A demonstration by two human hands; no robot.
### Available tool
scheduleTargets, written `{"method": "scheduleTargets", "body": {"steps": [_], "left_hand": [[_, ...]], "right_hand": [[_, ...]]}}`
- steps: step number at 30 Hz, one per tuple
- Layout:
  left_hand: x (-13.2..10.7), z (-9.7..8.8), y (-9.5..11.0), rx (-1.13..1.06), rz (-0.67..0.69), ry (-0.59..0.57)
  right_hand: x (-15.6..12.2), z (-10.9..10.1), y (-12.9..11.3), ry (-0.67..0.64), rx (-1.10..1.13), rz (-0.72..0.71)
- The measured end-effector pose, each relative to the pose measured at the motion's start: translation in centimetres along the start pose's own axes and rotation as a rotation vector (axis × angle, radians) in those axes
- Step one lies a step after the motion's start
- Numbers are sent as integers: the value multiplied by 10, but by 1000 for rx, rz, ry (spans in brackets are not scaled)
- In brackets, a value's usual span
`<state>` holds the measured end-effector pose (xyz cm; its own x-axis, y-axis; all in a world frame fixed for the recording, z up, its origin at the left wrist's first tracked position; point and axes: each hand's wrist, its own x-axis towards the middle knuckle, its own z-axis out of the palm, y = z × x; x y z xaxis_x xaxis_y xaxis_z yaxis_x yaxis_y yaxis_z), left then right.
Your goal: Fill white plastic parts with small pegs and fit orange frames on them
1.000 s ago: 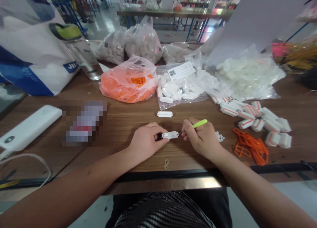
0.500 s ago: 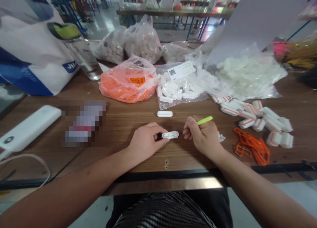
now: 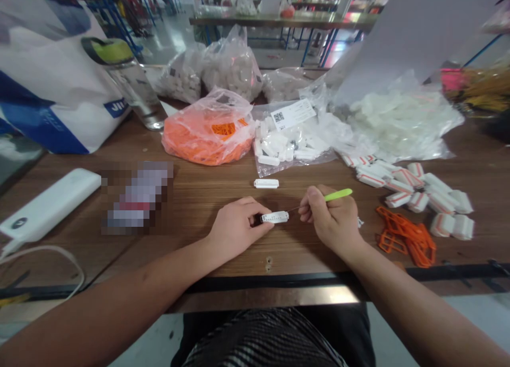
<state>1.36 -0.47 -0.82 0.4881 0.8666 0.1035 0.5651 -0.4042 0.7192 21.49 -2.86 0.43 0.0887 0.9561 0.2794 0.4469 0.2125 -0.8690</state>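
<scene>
My left hand (image 3: 235, 228) rests on the wooden table (image 3: 199, 194), its fingers closed on a small white plastic piece (image 3: 274, 217). My right hand (image 3: 332, 219) is closed round a thin tool with a green handle (image 3: 338, 195); its fine metal tip points at the right end of the white piece. Another white piece (image 3: 266, 184) lies loose on the table just beyond my hands.
Behind lie an orange-filled bag (image 3: 207, 130), an open bag of white pieces (image 3: 290, 141) and more clear bags. Orange clips (image 3: 406, 242) and white finished parts (image 3: 422, 197) sit at the right. A white power bank (image 3: 48, 205), a bottle (image 3: 131, 85) and a big bag (image 3: 48, 80) are left.
My right hand has drawn back a little to the right, so the tool's tip now stands slightly off the white piece. My left hand has stayed put.
</scene>
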Motion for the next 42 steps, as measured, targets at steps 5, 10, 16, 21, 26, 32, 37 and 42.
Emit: {"method": "scheduleTargets", "body": {"steps": [5,10,16,21,26,32,37,42], "left_hand": [[0,-1,0,16,10,-3],[1,-1,2,10,9,-1],[0,1,1,12,23,19],[0,-1,1,58,17,2],[0,-2,6,113,-15,-5],[-3,1,11,234,-6,-6],[-1,5,6,322,140,-30],[-1,2,3,275,202,-63]], "right_hand": [[2,1,3,-22,24,27],[2,2,5,-55,-20,23],[1,3,5,-51,-15,6],[15,-14,13,85,41,30],[30,-32,18,-212,-534,-166],[32,-35,17,-491,-1141,-322],[35,-31,19,-516,-1245,-374],[33,-44,27,-418,-1034,-357]]}}
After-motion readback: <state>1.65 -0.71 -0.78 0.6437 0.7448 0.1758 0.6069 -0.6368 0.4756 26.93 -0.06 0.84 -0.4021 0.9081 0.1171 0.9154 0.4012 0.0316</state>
